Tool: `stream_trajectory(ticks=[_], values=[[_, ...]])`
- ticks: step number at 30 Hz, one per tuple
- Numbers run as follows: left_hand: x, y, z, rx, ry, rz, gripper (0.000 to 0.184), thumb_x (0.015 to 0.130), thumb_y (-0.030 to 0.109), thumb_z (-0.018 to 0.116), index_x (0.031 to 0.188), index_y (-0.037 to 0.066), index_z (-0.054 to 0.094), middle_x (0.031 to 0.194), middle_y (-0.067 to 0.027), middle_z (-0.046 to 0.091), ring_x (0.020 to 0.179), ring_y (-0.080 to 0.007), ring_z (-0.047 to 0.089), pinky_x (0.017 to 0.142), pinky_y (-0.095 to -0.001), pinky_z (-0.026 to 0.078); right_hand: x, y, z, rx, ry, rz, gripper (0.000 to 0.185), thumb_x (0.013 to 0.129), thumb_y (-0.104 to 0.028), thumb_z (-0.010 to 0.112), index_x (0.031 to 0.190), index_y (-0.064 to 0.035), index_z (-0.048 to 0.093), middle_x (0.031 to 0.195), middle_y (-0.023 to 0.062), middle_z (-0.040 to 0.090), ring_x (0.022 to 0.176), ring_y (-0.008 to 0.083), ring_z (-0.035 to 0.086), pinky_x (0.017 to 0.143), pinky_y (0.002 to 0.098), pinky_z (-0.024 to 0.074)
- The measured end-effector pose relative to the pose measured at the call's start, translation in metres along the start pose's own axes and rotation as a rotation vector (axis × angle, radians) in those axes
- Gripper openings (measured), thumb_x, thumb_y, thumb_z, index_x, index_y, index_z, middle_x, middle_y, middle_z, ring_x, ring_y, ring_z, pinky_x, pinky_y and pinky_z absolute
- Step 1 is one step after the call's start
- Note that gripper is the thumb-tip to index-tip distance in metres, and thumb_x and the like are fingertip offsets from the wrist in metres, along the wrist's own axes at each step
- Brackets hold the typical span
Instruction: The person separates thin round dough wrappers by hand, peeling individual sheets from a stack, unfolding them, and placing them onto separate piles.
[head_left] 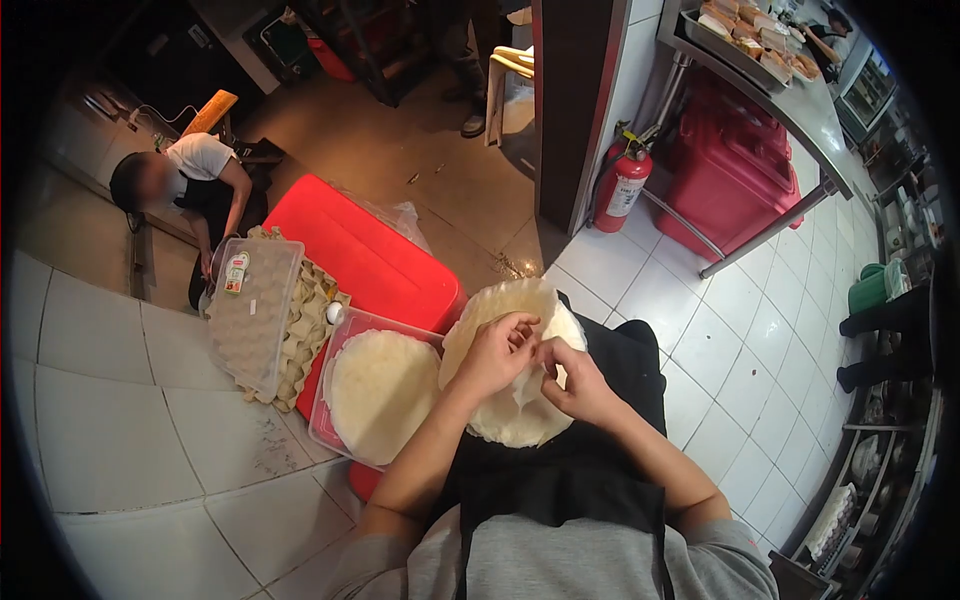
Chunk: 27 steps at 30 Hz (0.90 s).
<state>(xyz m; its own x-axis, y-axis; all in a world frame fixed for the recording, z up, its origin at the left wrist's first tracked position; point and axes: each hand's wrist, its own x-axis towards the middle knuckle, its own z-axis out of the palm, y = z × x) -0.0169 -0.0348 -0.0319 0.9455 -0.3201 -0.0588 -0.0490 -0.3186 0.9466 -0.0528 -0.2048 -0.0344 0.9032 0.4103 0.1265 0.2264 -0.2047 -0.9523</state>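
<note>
On my lap, over a black apron (560,495), rests a stack of thin, pale round wrapper sheets (510,420) with ragged edges. My left hand (497,355) is over the middle of it, fingers curled and pinched at the top sheet. Close beside it, my right hand (578,380) pinches a thin lifted bit of the same sheet, its fingers closed. The exact grip of the fingertips is partly hidden. To the left, a clear plastic container (322,430) holds another pile of round wrapper sheets (382,390).
A red box lid (360,255) lies behind the container. Egg trays (300,345) and a clear plastic lid (255,320) sit at its left. A co-worker (205,180) crouches beyond them. A fire extinguisher (622,185) and red bin (725,170) stand at the right.
</note>
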Motion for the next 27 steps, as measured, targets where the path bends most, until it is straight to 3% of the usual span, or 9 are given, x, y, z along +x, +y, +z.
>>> stream_trajectory(ticks=[2, 4, 7, 11, 14, 20, 24, 27], values=[[0.002, 0.002, 0.001, 0.010, -0.013, -0.071, 0.016, 0.085, 0.006, 0.060, 0.098, -0.005, 0.060, 0.078, -0.0134, 0.066, 0.068, -0.0221, 0.065, 0.062, -0.0318, 0.050, -0.003, 0.000, 0.000, -0.054, -0.007, -0.059, 0.020, 0.070, 0.005, 0.054, 0.089, -0.0021, 0.056, 0.074, 0.0083, 0.049, 0.065, 0.0193, 0.053, 0.061, 0.0316, 0.0444], [0.000, -0.006, 0.006, 0.073, 0.049, 0.003, 0.014, 0.086, 0.006, 0.060, 0.095, -0.005, 0.061, 0.076, -0.0136, 0.066, 0.067, -0.0218, 0.065, 0.061, -0.0322, 0.050, -0.004, 0.003, 0.000, -0.149, -0.004, -0.125, 0.019, 0.069, 0.005, 0.054, 0.086, -0.0022, 0.059, 0.073, 0.0087, 0.049, 0.066, 0.0200, 0.054, 0.059, 0.0323, 0.0442], [-0.003, -0.016, 0.006, 0.132, 0.145, 0.040, 0.015, 0.087, 0.009, 0.061, 0.092, -0.005, 0.062, 0.076, -0.0142, 0.066, 0.067, -0.0219, 0.064, 0.061, -0.0323, 0.049, -0.006, 0.006, -0.003, -0.194, 0.015, 0.045, 0.018, 0.069, 0.005, 0.054, 0.084, -0.0018, 0.063, 0.080, 0.0098, 0.050, 0.068, 0.0210, 0.055, 0.060, 0.0320, 0.0450], [-0.008, -0.018, 0.003, 0.108, 0.179, -0.008, 0.018, 0.087, 0.012, 0.063, 0.095, -0.004, 0.062, 0.076, -0.0137, 0.066, 0.067, -0.0205, 0.063, 0.062, -0.0317, 0.048, -0.003, 0.007, -0.002, -0.176, 0.120, 0.130, 0.028, 0.069, 0.005, 0.055, 0.094, -0.0014, 0.065, 0.092, 0.0116, 0.051, 0.067, 0.0197, 0.055, 0.062, 0.0293, 0.0468], [-0.008, -0.016, 0.004, 0.004, 0.130, 0.046, 0.021, 0.086, 0.014, 0.064, 0.098, -0.003, 0.061, 0.076, -0.0131, 0.067, 0.065, -0.0180, 0.062, 0.060, -0.0311, 0.048, -0.002, 0.000, -0.002, -0.101, 0.110, 0.153, 0.034, 0.068, 0.005, 0.056, 0.101, -0.0012, 0.064, 0.099, 0.0129, 0.054, 0.065, 0.0186, 0.056, 0.062, 0.0284, 0.0471], [-0.005, -0.016, -0.007, 0.102, -0.084, -0.093, 0.022, 0.083, 0.014, 0.068, 0.096, -0.003, 0.061, 0.066, -0.0083, 0.062, 0.055, -0.0122, 0.054, 0.054, -0.0286, 0.043, -0.004, 0.007, -0.003, -0.115, 0.097, 0.083, 0.041, 0.068, 0.006, 0.055, 0.108, 0.0026, 0.061, 0.106, 0.0129, 0.055, 0.064, 0.0163, 0.056, 0.061, 0.0279, 0.0478], [-0.010, -0.026, -0.018, 0.134, 0.153, -0.090, 0.016, 0.084, 0.011, 0.066, 0.086, -0.003, 0.060, 0.063, -0.0049, 0.060, 0.055, -0.0085, 0.051, 0.052, -0.0264, 0.041, -0.004, 0.030, -0.009, -0.049, 0.232, 0.167, 0.040, 0.071, 0.009, 0.054, 0.110, 0.0039, 0.060, 0.100, 0.0116, 0.054, 0.075, 0.0137, 0.060, 0.066, 0.0282, 0.0500], [-0.016, -0.046, -0.025, 0.089, 0.249, -0.149, 0.016, 0.086, 0.009, 0.063, 0.078, -0.002, 0.056, 0.067, -0.0020, 0.061, 0.059, -0.0050, 0.052, 0.055, -0.0237, 0.043, -0.002, 0.029, -0.013, 0.280, 0.307, 0.285, 0.038, 0.074, 0.010, 0.051, 0.110, 0.0033, 0.060, 0.098, 0.0103, 0.053, 0.080, 0.0149, 0.059, 0.074, 0.0268, 0.0510]])
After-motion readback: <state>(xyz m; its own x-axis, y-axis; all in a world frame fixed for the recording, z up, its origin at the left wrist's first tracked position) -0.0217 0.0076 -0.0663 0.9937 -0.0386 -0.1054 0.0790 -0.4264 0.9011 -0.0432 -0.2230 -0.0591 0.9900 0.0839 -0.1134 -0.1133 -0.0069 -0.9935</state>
